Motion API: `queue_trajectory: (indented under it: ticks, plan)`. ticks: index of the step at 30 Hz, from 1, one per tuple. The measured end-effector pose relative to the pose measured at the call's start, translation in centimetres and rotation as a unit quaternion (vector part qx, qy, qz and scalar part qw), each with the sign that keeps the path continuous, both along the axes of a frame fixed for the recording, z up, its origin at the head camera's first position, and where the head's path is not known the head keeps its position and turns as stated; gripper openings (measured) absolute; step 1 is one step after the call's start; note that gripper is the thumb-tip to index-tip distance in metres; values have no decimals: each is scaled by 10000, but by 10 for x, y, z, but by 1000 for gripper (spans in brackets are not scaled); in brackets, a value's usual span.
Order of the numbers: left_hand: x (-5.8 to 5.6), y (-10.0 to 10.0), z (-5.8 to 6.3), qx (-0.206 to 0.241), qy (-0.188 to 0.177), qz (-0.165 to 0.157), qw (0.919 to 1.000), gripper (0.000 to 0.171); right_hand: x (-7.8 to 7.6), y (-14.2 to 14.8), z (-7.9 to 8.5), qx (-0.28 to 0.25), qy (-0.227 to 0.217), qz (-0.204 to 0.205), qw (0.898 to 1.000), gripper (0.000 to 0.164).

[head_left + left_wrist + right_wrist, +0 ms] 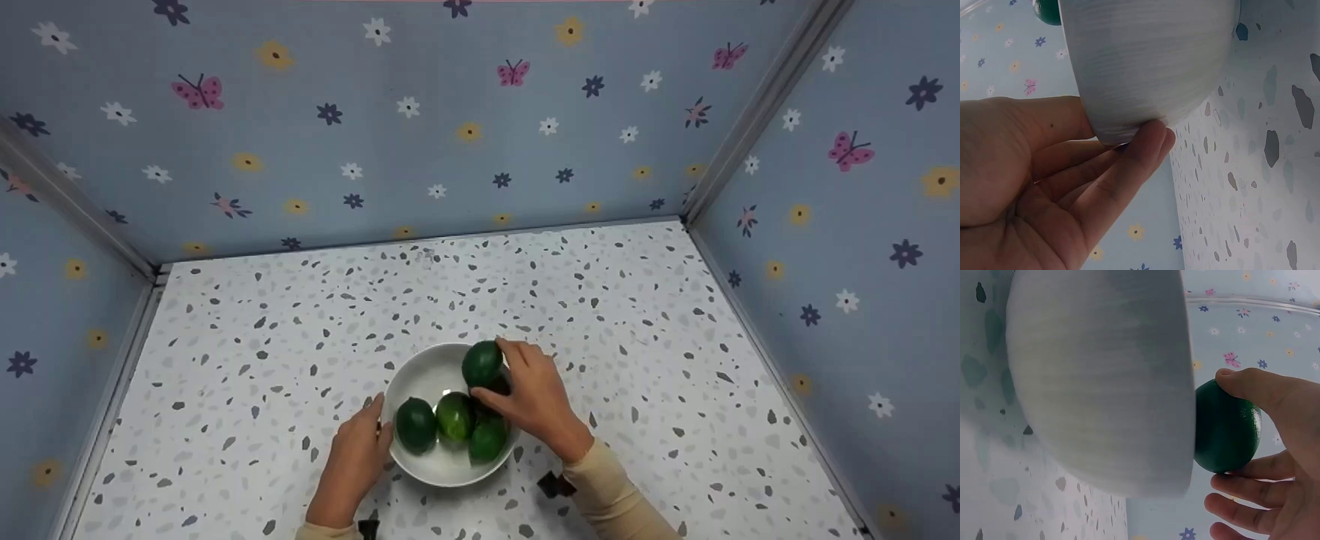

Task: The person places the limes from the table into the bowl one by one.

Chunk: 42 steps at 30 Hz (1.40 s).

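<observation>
A white bowl (420,375) stands on the speckled table, with several glossy green limes in it. My left hand (355,454) holds the bowl's left side; in the left wrist view its fingers (1145,140) lie on the outer wall near the rim. My right hand (536,390) pinches a dark green lime (481,363) at the bowl's far right rim. Thumb above and fingers below grip this lime (1227,427) in the right wrist view. Below it lie a left lime (415,425), a middle lime (454,416) and a right lime (487,441), partly hidden by the hand.
The white table (300,322) with grey specks extends around the bowl. Blue panels (420,82) patterned with flowers and butterflies enclose its back and sides, with grey metal strips at the corners. Dark straps (556,485) show near the wrists.
</observation>
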<state>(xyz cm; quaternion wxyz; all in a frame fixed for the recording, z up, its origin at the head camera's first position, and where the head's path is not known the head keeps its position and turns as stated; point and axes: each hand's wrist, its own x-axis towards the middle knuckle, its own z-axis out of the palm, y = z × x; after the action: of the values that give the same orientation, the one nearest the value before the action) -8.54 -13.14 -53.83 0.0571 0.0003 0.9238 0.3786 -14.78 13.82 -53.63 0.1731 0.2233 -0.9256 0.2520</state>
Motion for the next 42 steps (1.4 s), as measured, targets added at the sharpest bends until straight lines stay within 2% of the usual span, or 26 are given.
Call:
queue_trajectory:
  ticks: [11,20,29,32,37,42]
  plan:
    - [1,0,-1,2,98,-5,10000,49,3,-26,0,264,-373,433,9980,78]
    - [1,1,1,10,43,-28,10000,47,-4,-38,-7,507,-197,592,9968,78]
    - [0,0,1,-27,59,-55,10000,47,-6,-43,-7,867,-796,404,9922,79]
    - [0,1,1,-3,-6,-24,10000,48,-6,-45,-5,946,-868,320,9912,78]
    - [-1,1,0,-11,-114,11,9999,49,-6,-43,-4,978,-579,328,9930,72]
    - [0,0,-2,-71,71,-36,9999,48,-8,-39,-2,898,-230,336,9951,59]
